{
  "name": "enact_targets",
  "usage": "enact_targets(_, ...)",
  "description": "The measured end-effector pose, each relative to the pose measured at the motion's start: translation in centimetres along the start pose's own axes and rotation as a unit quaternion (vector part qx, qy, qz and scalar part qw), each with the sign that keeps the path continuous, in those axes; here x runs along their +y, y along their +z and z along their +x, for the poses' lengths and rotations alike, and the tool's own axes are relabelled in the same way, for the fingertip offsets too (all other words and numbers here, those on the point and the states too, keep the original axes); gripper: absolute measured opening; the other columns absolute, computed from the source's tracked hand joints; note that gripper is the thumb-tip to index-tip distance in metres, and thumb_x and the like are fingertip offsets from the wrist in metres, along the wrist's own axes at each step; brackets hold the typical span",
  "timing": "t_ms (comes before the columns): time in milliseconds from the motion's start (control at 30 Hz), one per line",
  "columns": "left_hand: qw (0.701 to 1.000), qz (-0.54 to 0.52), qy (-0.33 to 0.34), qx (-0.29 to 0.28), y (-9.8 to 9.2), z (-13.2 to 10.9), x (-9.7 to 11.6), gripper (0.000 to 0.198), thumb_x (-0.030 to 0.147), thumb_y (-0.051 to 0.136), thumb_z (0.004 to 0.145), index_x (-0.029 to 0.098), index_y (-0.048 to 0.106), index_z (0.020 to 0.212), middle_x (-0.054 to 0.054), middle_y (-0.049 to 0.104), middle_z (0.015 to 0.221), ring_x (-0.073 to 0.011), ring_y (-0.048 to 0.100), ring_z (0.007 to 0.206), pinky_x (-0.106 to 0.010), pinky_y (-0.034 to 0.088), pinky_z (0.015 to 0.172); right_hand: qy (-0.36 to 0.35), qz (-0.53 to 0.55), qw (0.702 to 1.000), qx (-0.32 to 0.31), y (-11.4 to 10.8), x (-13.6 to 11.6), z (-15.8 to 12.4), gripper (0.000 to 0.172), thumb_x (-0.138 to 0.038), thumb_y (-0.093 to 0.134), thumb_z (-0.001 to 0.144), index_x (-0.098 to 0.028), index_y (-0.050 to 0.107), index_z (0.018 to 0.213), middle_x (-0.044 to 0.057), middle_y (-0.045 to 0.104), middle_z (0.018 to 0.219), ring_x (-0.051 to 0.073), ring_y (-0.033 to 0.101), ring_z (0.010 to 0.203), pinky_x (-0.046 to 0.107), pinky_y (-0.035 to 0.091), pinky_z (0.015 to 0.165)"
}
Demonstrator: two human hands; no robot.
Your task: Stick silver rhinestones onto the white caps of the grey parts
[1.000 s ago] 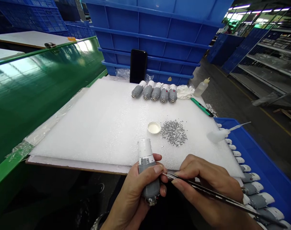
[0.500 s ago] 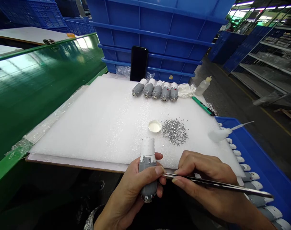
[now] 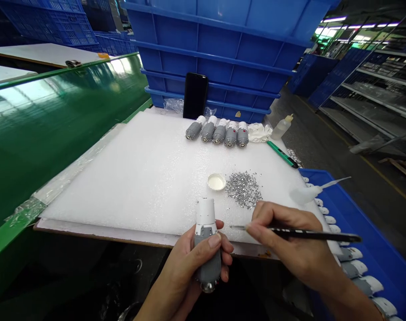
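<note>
My left hand [image 3: 203, 258] is wrapped round a grey-and-white capsule-shaped model [image 3: 205, 213], its white end pointing away from me and its silvery end near my palm. Between the fingertips of my right hand [image 3: 286, 240] are thin black tweezers [image 3: 313, 235]. Their pale metal tip points left, a little way right of the model and apart from it. Beyond my hands, a heap of tiny shiny silver pieces [image 3: 244, 189] is spread on the white foam sheet [image 3: 132, 178]. Beside the heap sits a small round white lid [image 3: 216, 182] with pale contents.
Several similar models [image 3: 219, 131] stand in a row at the back, before a phone [image 3: 195, 96] leaning on stacked blue crates [image 3: 216, 58]. A green cutter [image 3: 282, 154], a dropper bottle [image 3: 283, 128] and a long-nozzled bottle [image 3: 306, 194] lie right. A blue bin [image 3: 383, 263] holds more models.
The tweezers have moved away from the model, to the right and slightly up, with my right hand. My left hand still grips the model. The whole view has shifted slightly.
</note>
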State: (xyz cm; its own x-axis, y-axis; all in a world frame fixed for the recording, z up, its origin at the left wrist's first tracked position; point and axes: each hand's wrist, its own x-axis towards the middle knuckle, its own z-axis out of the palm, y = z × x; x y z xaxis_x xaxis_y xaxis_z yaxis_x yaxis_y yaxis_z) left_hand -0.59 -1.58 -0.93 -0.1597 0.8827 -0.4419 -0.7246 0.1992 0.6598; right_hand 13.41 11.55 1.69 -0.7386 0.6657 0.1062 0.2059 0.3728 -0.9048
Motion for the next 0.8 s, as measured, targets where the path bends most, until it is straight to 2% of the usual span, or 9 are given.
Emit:
enact_targets(133, 0.999, -0.037, 0.013, 0.016, 0.0, -0.4, -0.6, 0.033, 0.036, 0.063, 0.088, 0.012, 0.063, 0.111, -0.009, 0.068, 0.088, -0.0168, 0.06, 0.071, -0.028, 0.051, 0.066, 0.034, -0.052, 0.998, 0.024, -0.4, 0.4, 4.0, 0.031, -0.034, 0.066, 0.084, -0.018, 0.055, 0.06, -0.004, 0.047, 0.053, 0.01, 0.04, 0.051, 0.024, 0.031, 0.047)
enact_targets(233, 0.999, -0.037, -0.002, 0.014, -0.3, -0.7, -1.0, 0.036, 0.035, 0.065, 0.087, 0.013, 0.062, 0.115, -0.009, 0.07, 0.091, -0.0173, 0.062, 0.072, -0.028, 0.051, 0.068, 0.055, -0.093, 0.994, -0.002, -0.2, 0.8, 7.0, 0.031, -0.033, 0.065, 0.082, -0.018, 0.053, 0.058, -0.004, 0.048, 0.051, 0.01, 0.04, 0.05, 0.024, 0.029, 0.045)
enact_targets(333, 1.0, -0.023, 0.001, 0.017, -0.6, -0.9, -1.3, 0.04, 0.038, 0.07, 0.084, 0.014, 0.061, 0.115, -0.008, 0.069, 0.094, -0.0163, 0.062, 0.073, -0.027, 0.05, 0.068, 0.068, -0.124, 0.99, -0.019, 0.2, 1.1, 8.9, 0.029, -0.03, 0.064, 0.08, -0.018, 0.053, 0.056, -0.004, 0.046, 0.048, 0.01, 0.038, 0.048, 0.025, 0.027, 0.044)
enact_targets(600, 1.0, -0.015, 0.016, 0.007, -0.9, -0.8, -1.8, 0.037, 0.041, 0.073, 0.081, 0.014, 0.064, 0.105, -0.006, 0.069, 0.092, -0.0159, 0.062, 0.075, -0.029, 0.051, 0.069, 0.051, -0.185, 0.981, -0.04, 1.2, 1.2, 10.3, 0.027, -0.024, 0.065, 0.077, -0.018, 0.053, 0.053, -0.004, 0.046, 0.05, 0.01, 0.038, 0.053, 0.025, 0.026, 0.047)
enact_targets(800, 0.998, -0.048, 0.033, 0.003, -1.0, -1.0, -1.7, 0.032, 0.036, 0.073, 0.083, 0.014, 0.066, 0.106, -0.009, 0.071, 0.095, -0.0169, 0.063, 0.079, -0.029, 0.052, 0.073, 0.031, -0.186, 0.982, -0.029, 1.0, 0.1, 9.7, 0.03, -0.026, 0.064, 0.079, -0.018, 0.052, 0.053, -0.005, 0.045, 0.048, 0.01, 0.037, 0.05, 0.026, 0.026, 0.046)
